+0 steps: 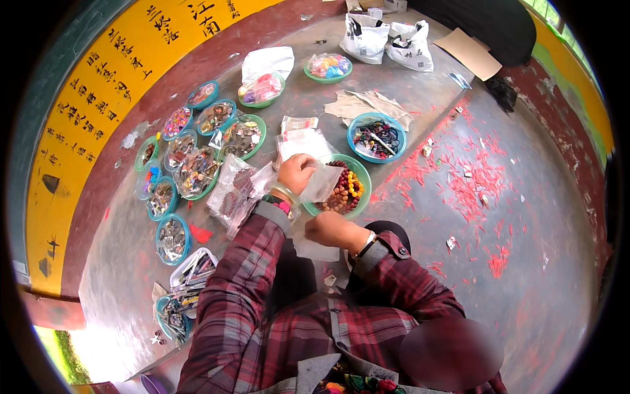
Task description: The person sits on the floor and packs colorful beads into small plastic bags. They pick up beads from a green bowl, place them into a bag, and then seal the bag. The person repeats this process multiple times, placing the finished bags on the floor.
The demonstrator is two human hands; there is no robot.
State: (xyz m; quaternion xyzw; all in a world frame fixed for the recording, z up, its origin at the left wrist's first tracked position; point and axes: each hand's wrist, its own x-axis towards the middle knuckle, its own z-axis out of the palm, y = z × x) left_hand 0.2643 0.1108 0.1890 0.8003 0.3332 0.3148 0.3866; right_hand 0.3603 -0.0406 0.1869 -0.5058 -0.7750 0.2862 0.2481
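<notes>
Head view: left hand (296,172) pinches a clear plastic bag (321,184) over the green bowl of beads (357,197) on the concrete floor (420,85); right hand (326,230), nearer, closed on the bag's lower edge.

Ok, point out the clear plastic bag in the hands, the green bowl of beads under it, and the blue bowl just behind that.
clear plastic bag (323,184), head view, on its upper panel beside the left hand.
green bowl of beads (363,172), head view, on its right rim.
blue bowl (354,125), head view, on its left rim.
</notes>
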